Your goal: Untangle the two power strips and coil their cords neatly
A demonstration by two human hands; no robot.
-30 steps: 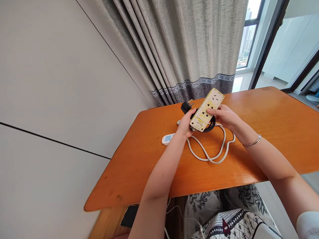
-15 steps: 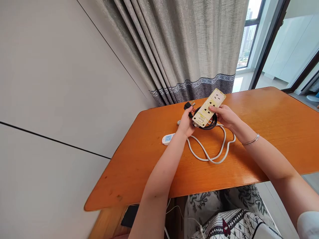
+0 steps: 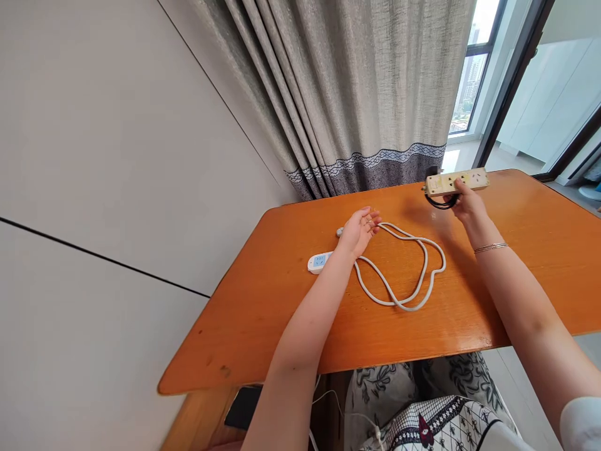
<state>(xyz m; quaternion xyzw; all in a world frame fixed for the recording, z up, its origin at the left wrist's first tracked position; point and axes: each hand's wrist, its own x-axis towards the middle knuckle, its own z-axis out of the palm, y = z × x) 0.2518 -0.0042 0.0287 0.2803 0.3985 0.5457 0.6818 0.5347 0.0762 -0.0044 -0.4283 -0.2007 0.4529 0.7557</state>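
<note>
My right hand (image 3: 464,200) grips a yellowed power strip (image 3: 434,184) above the far right part of the table, thumb on its socket face. The strip's black cord (image 3: 439,203) is bundled beneath it, and its black plug (image 3: 432,170) shows behind. My left hand (image 3: 359,230) is empty, palm turned up and fingers apart, over the table. Below and beside it lies a white power strip (image 3: 319,262), partly covered by my left wrist. Its white cord (image 3: 404,302) loops across the table to the right.
The orange wooden table (image 3: 263,300) stands against a pale wall (image 3: 103,156). A grey curtain (image 3: 366,88) hangs at its far edge. Under the table a dark flat object (image 3: 243,407) and a thin white cable (image 3: 333,393) are visible.
My left hand has let go of the yellowed power strip with its black cord. My right hand has carried it to the right, turning it nearly level.
</note>
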